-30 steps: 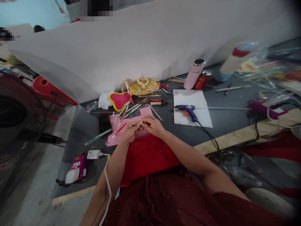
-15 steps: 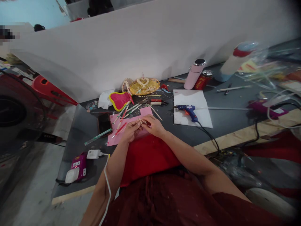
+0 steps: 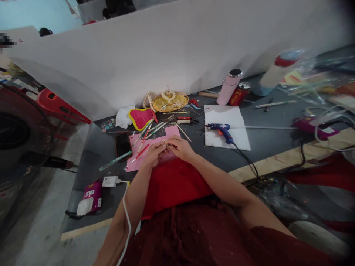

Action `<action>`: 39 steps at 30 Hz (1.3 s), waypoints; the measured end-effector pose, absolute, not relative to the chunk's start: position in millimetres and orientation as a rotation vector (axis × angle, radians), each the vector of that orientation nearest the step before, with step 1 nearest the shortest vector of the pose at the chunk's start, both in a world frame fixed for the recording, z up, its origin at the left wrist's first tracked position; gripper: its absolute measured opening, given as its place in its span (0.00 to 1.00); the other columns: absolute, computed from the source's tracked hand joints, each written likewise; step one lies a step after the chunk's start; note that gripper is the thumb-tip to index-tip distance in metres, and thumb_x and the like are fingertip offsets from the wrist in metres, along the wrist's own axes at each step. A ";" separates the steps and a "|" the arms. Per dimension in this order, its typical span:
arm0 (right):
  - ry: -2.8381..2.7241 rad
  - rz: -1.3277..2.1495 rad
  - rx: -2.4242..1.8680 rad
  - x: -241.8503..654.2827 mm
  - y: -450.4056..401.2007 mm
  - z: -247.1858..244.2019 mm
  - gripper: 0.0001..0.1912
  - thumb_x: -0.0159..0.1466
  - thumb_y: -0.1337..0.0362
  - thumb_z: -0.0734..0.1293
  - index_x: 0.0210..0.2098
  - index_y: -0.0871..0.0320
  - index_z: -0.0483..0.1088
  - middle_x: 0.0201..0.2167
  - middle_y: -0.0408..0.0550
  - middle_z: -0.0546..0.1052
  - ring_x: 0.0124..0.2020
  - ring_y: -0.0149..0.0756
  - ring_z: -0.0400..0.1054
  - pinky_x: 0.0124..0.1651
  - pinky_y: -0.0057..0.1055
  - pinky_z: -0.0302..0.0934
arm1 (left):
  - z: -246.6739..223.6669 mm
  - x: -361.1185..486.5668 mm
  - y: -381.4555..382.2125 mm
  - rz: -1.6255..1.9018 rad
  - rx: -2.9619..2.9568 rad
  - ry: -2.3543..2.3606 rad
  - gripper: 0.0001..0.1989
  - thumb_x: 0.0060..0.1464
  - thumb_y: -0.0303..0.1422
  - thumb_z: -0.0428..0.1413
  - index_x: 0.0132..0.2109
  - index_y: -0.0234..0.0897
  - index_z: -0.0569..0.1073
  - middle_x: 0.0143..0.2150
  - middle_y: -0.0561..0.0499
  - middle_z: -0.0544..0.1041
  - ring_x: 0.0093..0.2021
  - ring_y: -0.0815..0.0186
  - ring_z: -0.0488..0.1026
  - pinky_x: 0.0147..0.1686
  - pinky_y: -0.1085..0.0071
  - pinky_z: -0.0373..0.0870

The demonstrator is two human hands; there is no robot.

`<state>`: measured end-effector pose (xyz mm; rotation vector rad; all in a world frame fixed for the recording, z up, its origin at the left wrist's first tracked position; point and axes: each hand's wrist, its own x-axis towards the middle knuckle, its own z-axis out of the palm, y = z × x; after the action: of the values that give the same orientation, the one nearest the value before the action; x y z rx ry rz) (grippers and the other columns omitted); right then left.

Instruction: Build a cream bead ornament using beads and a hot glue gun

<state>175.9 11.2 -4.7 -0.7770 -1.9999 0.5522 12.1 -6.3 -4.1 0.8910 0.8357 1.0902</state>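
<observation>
Near the table's front edge, my left hand (image 3: 155, 153) and my right hand (image 3: 181, 148) meet, fingertips pinched together. Between them is a small cream, beaded-looking piece (image 3: 163, 141), largely covered by the fingers. Beneath the hands lies a pink sheet (image 3: 172, 130), and a red cloth (image 3: 177, 184) covers the lap. Several thin wrapped sticks (image 3: 144, 138) are scattered on and beside the sheet. Behind them are a magenta pad with a yellow border (image 3: 141, 119) and a yellow basket (image 3: 180, 104) holding a ring of cream beads (image 3: 168, 97).
A blue glue gun (image 3: 222, 130) rests on a white board (image 3: 240, 138) to the right. Beyond stand a pink flask (image 3: 229, 88) and a red can (image 3: 240, 95). A phone (image 3: 122, 145) and a purple power strip (image 3: 94, 194) lie left; a white cable (image 3: 126, 214) crosses my left forearm.
My right fingers have shifted slightly and closed more over the small cream piece. Everything on the table stays in place.
</observation>
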 end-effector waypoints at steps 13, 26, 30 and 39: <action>-1.940 0.618 -0.806 174.4 11.0 -7.4 0.12 0.63 0.66 0.61 0.46 0.56 0.67 0.40 0.49 0.71 0.40 0.33 0.68 0.42 0.30 0.66 | -0.8 16.2 -9.7 1.104 0.856 0.843 0.13 0.44 0.40 0.62 0.31 0.33 0.75 0.25 0.53 0.71 0.24 0.73 0.66 0.30 0.72 0.64; -1.995 0.535 -0.793 177.7 10.6 -5.5 0.09 0.65 0.65 0.59 0.44 0.55 0.66 0.41 0.50 0.71 0.42 0.34 0.67 0.43 0.31 0.66 | -0.9 17.2 -8.8 1.128 0.866 0.869 0.11 0.43 0.38 0.63 0.29 0.33 0.73 0.23 0.54 0.69 0.25 0.73 0.65 0.28 0.75 0.62; -2.011 0.489 -0.790 177.8 11.4 -6.5 0.09 0.65 0.65 0.59 0.44 0.55 0.67 0.41 0.50 0.71 0.44 0.34 0.67 0.46 0.31 0.65 | -2.3 16.9 -8.7 1.131 0.855 0.849 0.11 0.44 0.37 0.63 0.31 0.32 0.75 0.24 0.53 0.71 0.24 0.73 0.65 0.28 0.74 0.62; -2.042 0.417 -0.824 177.7 13.4 -9.9 0.11 0.63 0.69 0.60 0.44 0.57 0.67 0.41 0.50 0.72 0.43 0.35 0.67 0.46 0.31 0.65 | -4.9 18.3 -7.3 1.130 0.934 0.893 0.12 0.46 0.37 0.62 0.30 0.31 0.75 0.24 0.52 0.71 0.25 0.73 0.65 0.28 0.76 0.60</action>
<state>177.7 13.4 -9.9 -0.8245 -2.0418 0.4168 18.3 -7.3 -4.9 0.9342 0.8926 1.1303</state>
